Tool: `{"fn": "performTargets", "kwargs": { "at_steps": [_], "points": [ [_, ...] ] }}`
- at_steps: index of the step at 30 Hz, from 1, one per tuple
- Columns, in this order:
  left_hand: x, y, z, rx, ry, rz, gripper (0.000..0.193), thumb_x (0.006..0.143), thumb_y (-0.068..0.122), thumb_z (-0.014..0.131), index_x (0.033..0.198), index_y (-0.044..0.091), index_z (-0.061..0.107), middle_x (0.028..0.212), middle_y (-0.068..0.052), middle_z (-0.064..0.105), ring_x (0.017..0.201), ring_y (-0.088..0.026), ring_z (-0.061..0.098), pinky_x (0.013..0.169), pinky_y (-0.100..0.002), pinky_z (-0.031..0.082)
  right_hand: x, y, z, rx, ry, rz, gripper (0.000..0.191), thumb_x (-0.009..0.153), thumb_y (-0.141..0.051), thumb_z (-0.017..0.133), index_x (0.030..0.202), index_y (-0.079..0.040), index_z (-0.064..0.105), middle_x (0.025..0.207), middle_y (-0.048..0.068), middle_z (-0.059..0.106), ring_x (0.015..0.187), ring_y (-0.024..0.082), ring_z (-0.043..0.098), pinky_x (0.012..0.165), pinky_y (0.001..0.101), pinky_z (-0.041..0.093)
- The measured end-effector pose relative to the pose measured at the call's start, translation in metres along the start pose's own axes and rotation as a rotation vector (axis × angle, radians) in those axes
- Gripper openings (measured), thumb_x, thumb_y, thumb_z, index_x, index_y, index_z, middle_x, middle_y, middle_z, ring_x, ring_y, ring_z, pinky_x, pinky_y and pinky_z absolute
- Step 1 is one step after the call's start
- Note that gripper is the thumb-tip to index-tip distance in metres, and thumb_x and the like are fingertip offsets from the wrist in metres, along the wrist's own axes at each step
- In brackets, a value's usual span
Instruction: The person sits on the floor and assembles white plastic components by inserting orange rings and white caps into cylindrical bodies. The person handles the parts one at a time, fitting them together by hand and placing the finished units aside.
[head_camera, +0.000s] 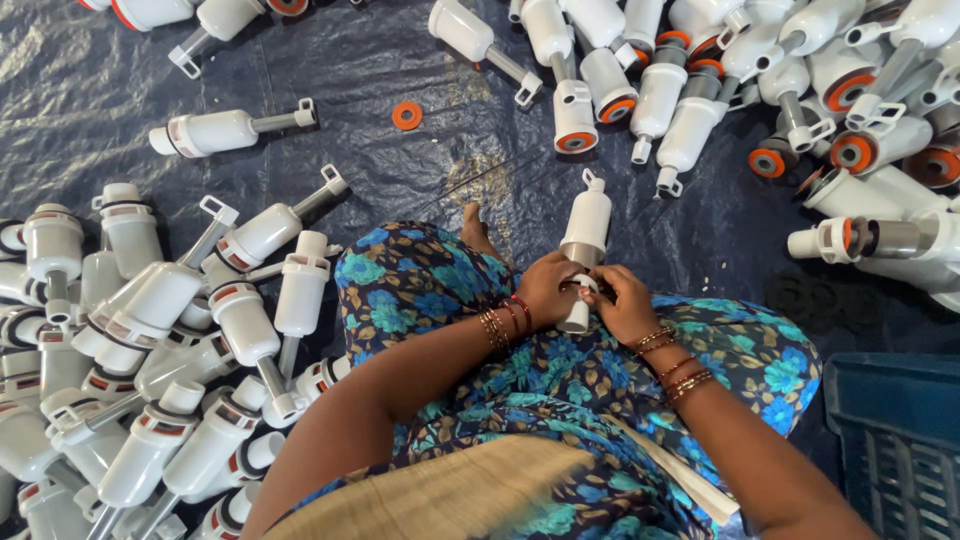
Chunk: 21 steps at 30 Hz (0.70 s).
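I sit on a dark blue plastic sheet with a white plastic pump part held upright between my knees. It has a white body, a grey metal band and a small loop at its far end. My left hand grips its lower end from the left. My right hand closes on the same end from the right, fingers around a white ring. Both wrists carry bangles. My lap is covered by blue floral cloth.
A heap of similar white parts lies at my left. Another pile with orange seals fills the upper right. A loose orange washer lies on the sheet. A dark blue crate stands at lower right.
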<state>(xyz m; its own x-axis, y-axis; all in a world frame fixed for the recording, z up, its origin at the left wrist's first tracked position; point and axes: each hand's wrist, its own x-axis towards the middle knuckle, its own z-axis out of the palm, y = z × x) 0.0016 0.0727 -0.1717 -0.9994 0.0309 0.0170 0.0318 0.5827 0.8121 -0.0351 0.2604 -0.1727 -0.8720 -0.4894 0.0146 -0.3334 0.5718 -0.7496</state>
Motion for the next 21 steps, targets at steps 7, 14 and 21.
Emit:
{"fn": "performTargets", "kwargs": {
  "at_steps": [7, 14, 21],
  "points": [
    [-0.011, -0.006, -0.006, 0.001, 0.049, 0.141, 0.020, 0.084, 0.018, 0.070, 0.102, 0.010, 0.073, 0.099, -0.015, 0.068, 0.095, -0.039, 0.067, 0.081, -0.047, 0.055, -0.005, -0.002, 0.005, -0.022, -0.048, -0.017, 0.040, 0.088, -0.025, 0.078, 0.118, -0.001, 0.067, 0.106, 0.016, 0.069, 0.096, 0.033, 0.069, 0.084, 0.0392, 0.055],
    [-0.012, 0.009, -0.019, -0.006, -0.003, -0.010, 0.027, 0.083, 0.024, 0.075, 0.109, 0.014, 0.074, 0.102, -0.014, 0.068, 0.095, -0.037, 0.068, 0.081, -0.046, 0.055, 0.000, -0.005, 0.008, 0.050, -0.069, -0.057, 0.040, 0.095, -0.026, 0.075, 0.126, -0.003, 0.065, 0.117, 0.014, 0.065, 0.106, 0.032, 0.067, 0.091, 0.0392, 0.054],
    [-0.015, 0.001, -0.044, 0.060, -0.206, 0.008, 0.045, 0.079, 0.026, 0.078, 0.121, 0.013, 0.069, 0.111, -0.013, 0.067, 0.098, -0.035, 0.069, 0.083, -0.044, 0.056, -0.012, -0.002, 0.024, 0.291, -0.019, 0.006, 0.044, 0.088, -0.028, 0.079, 0.121, -0.003, 0.065, 0.119, 0.011, 0.062, 0.110, 0.024, 0.068, 0.097, 0.0355, 0.058]
  ]
}}
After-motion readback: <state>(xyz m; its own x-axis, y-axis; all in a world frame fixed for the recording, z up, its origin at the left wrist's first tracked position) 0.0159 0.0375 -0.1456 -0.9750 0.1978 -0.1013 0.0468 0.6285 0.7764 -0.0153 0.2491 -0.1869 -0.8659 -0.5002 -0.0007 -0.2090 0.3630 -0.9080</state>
